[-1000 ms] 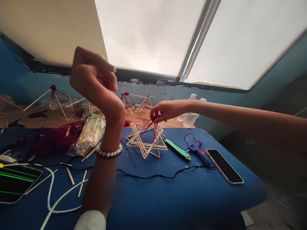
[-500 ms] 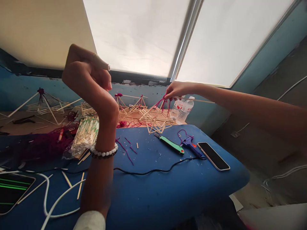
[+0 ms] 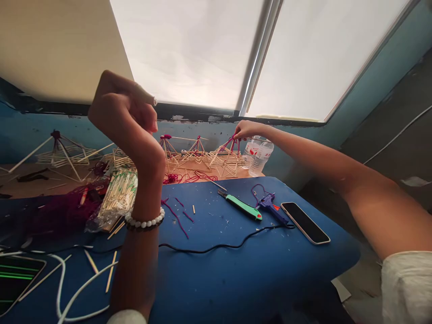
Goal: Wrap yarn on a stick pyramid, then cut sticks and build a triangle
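Observation:
My right hand (image 3: 248,130) reaches far forward and grips the maroon-yarn-bound top of a wooden-stick star frame (image 3: 226,159). The frame's base sits on or just above the tan ledge (image 3: 202,167) behind the blue table; I cannot tell which. My left hand (image 3: 123,105) is raised in front of the view, its wrist bent and fingers curled together. It touches nothing around it, and no object shows in its fingers. A white beaded bracelet (image 3: 145,221) circles my left wrist.
Several similar stick frames (image 3: 197,153) stand on the ledge, beside plastic water bottles (image 3: 259,157). The blue table (image 3: 202,265) holds a green utility knife (image 3: 243,207), blue glue gun (image 3: 270,204), phone (image 3: 304,222), bagged sticks (image 3: 118,198), maroon yarn (image 3: 64,216) and a black cable (image 3: 216,246).
My right hand has carried the star frame from above the blue table back and up onto the ledge area. The view has swung slightly; my left hand stays raised.

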`<state>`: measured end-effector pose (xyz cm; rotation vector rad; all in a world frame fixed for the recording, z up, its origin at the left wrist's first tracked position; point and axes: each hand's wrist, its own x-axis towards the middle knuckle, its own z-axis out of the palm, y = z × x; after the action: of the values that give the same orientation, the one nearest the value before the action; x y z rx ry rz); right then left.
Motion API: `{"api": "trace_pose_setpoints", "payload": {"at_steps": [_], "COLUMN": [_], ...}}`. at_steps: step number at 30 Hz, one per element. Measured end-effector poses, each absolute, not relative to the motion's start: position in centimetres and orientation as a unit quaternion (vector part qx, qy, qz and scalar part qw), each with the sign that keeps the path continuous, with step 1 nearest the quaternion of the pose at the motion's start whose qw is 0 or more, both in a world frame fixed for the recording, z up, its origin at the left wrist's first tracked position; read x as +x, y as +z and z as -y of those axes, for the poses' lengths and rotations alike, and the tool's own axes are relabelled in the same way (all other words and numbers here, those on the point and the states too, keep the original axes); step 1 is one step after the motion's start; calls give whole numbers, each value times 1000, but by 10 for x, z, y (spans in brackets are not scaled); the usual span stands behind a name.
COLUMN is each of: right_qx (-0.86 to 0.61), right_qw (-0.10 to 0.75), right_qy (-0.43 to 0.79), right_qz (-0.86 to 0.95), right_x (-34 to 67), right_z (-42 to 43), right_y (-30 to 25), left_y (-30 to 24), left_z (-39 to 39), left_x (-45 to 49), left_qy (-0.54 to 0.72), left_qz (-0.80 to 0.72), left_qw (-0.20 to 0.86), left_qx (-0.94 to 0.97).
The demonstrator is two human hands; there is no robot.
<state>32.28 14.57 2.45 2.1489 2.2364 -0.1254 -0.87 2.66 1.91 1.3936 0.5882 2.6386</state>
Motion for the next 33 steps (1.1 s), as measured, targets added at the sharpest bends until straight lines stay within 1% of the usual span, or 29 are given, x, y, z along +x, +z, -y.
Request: {"api": "trace_pose_setpoints", "payload": {"at_steps": [7,13,17,23,29,33], "right_qx": [713,736,751,763,753,752], "right_qw": [13,-9,-10,-11,3,25], "right_qy": [-53,-21,-4,21,32,19], "right_qz": [-699,-677,-660,-646,-657,-659], "right_x": [349,347,342,335,329,328], "right_z": [-174,-190,-199,-210,-216,-214], "right_y": [15,-6,-18,-25,-30,-30], "left_y": [12,14,10,10,3,-3], "left_z": [-42,-34,-28,-26,-42,-52], "left_x": [-10,-5,-1,2,-1,-5], "left_qy": [867,862,854,852,855,826], "left_qz": [-157,-124,-143,-88,-141,-187], "left_qw": [66,31,55,92,54,71], "left_qx": [468,490,498,508,497,526]}}
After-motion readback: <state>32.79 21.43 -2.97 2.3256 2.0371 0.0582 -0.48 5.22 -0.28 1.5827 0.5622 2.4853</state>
